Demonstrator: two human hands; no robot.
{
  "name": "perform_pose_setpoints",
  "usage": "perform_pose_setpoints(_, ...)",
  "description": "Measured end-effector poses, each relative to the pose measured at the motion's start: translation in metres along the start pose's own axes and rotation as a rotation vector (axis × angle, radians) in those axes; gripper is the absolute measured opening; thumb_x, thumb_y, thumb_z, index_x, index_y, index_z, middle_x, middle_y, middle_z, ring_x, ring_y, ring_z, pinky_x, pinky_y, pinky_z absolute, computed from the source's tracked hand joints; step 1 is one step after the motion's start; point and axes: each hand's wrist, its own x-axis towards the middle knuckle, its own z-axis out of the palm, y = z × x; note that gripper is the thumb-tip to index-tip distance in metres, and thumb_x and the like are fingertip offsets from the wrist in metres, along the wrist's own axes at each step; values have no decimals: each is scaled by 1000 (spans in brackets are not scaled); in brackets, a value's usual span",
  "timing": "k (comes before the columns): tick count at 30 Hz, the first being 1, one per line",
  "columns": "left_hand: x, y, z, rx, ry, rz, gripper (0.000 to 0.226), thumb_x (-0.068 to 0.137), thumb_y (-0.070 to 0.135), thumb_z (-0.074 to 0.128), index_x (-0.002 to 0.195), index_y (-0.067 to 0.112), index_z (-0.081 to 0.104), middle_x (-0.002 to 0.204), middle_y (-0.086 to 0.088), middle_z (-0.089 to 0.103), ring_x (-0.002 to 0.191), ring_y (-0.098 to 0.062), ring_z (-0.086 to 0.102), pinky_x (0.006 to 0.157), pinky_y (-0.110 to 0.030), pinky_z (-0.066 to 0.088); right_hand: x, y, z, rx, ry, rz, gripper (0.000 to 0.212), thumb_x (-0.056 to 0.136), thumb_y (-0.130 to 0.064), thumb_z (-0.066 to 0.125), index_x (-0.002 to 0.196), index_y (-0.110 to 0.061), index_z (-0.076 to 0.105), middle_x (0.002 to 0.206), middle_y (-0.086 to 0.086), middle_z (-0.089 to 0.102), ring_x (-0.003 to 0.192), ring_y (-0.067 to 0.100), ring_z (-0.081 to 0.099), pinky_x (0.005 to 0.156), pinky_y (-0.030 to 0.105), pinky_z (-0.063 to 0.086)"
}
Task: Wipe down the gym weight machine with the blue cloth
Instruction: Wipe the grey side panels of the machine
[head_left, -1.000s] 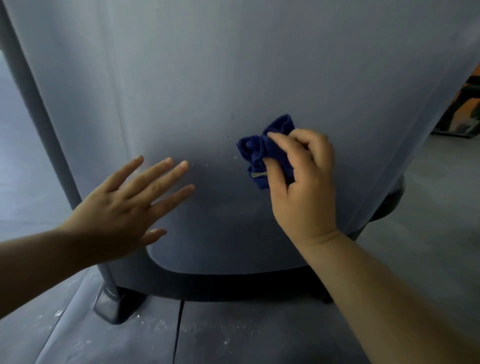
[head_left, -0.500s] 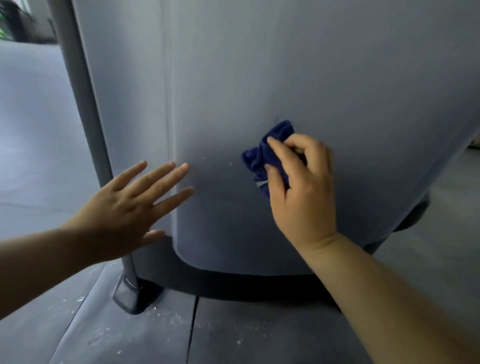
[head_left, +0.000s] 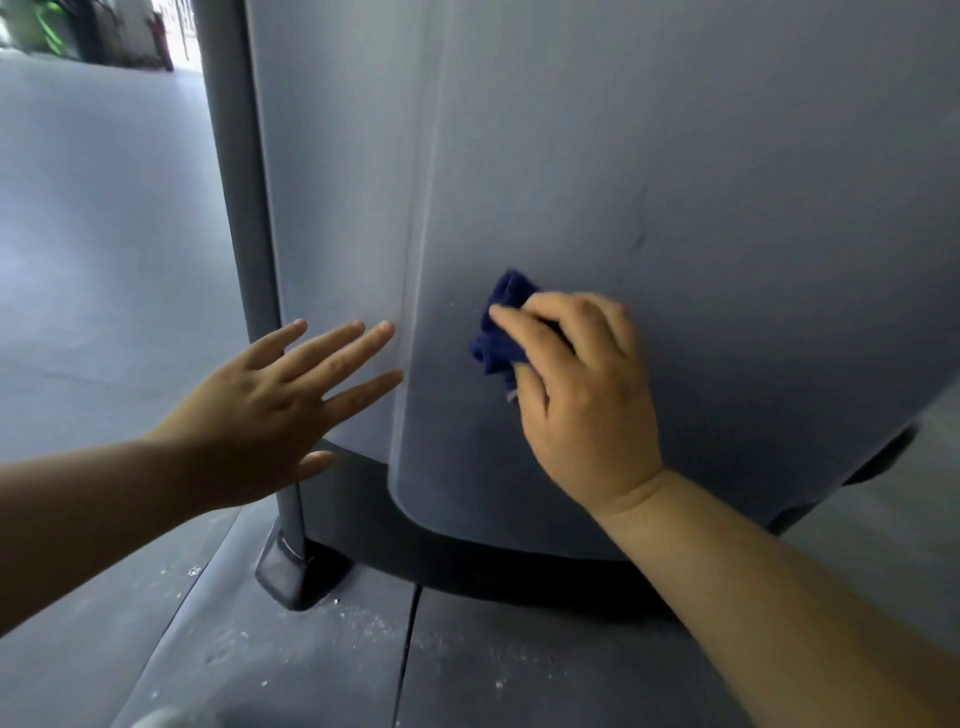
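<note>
The weight machine's grey rear shroud fills most of the view, curving down to a dark base. My right hand grips the bunched blue cloth and presses it against the lower part of the shroud. Most of the cloth is hidden under my fingers. My left hand is spread with straight fingers in front of the shroud's left panel, holding nothing; whether the fingertips touch the panel I cannot tell.
A grey upright post with a black foot stands at the shroud's left edge. Dark rubber floor mats with white specks lie below. Open grey floor stretches to the left. Blurred equipment stands far back left.
The view has swung left, so the post and open floor now show more. My right hand with the cloth has slid left across the shroud. My left hand keeps its spread pose.
</note>
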Motion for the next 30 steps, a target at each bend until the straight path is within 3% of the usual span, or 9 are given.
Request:
perform_pose_setpoints(3, -2, -4, 0, -14, 1, -1, 113, 60, 49, 87, 152, 19, 30, 162, -16, 18, 142, -35, 31, 109, -60, 31, 28, -1, -2, -43, 69, 26, 29, 91, -9, 54, 114, -9, 72, 111, 9, 67, 105, 28, 47, 87, 42, 41)
perform_pose_setpoints(8, -4, -4, 1, -27, -11, -6, 112, 61, 51, 86, 153, 19, 30, 162, -16, 17, 142, -36, 31, 110, -58, 31, -53, -17, 44, -104, -312, -253, 32, 92, -18, 53, 118, -19, 70, 123, -1, 64, 117, 20, 47, 88, 38, 33)
perform_pose_setpoints(11, -6, -5, -4, -35, 13, -41, 110, 62, 53, 84, 152, 19, 31, 161, -18, 19, 141, -39, 34, 108, -59, 32, -80, -21, 52, -77, -393, -250, 33, 91, -17, 48, 113, -20, 73, 120, -3, 67, 115, 17, 48, 89, 36, 33)
perform_pose_setpoints(13, -5, -4, -8, -26, 31, -49, 109, 63, 54, 83, 151, 19, 31, 161, -19, 19, 140, -38, 33, 107, -59, 30, -65, -27, 50, -56, -342, -199, 33, 92, -16, 48, 113, -18, 73, 117, -2, 68, 113, 18, 49, 87, 36, 33)
perform_pose_setpoints(18, -10, -8, -4, -27, 19, -68, 112, 62, 53, 84, 153, 18, 29, 162, -17, 17, 140, -37, 35, 108, -56, 30, 14, -29, 29, -96, 22, -18, 31, 91, -11, 54, 117, -13, 70, 119, 4, 67, 111, 24, 45, 83, 42, 37)
perform_pose_setpoints(20, -14, -15, 0, -36, 10, -84, 114, 61, 51, 86, 153, 18, 28, 163, -14, 16, 141, -37, 35, 109, -55, 33, 24, -29, 30, -131, 52, 17, 32, 92, -12, 53, 120, -13, 69, 123, 5, 65, 112, 25, 43, 84, 43, 38)
perform_pose_setpoints(22, -16, -23, 2, -28, 7, -82, 113, 63, 49, 86, 154, 18, 27, 164, -11, 14, 143, -35, 32, 110, -56, 35, 6, -34, 41, -175, -24, -36, 35, 91, -16, 53, 123, -16, 68, 126, 2, 64, 114, 24, 44, 83, 41, 33)
perform_pose_setpoints(27, -18, -27, 5, -20, 36, -77, 109, 63, 48, 85, 152, 16, 32, 162, -14, 17, 141, -37, 35, 108, -56, 35, -88, -48, 81, -186, -496, -283, 45, 81, -22, 57, 126, -18, 65, 132, -3, 58, 120, 18, 42, 89, 38, 28)
perform_pose_setpoints(30, -25, -27, 6, -9, 30, -85, 108, 62, 49, 86, 151, 16, 35, 161, -17, 17, 139, -38, 37, 107, -55, 34, -85, -49, 78, -80, -516, -239, 40, 86, -19, 45, 117, -17, 70, 125, -1, 64, 116, 19, 45, 89, 35, 30)
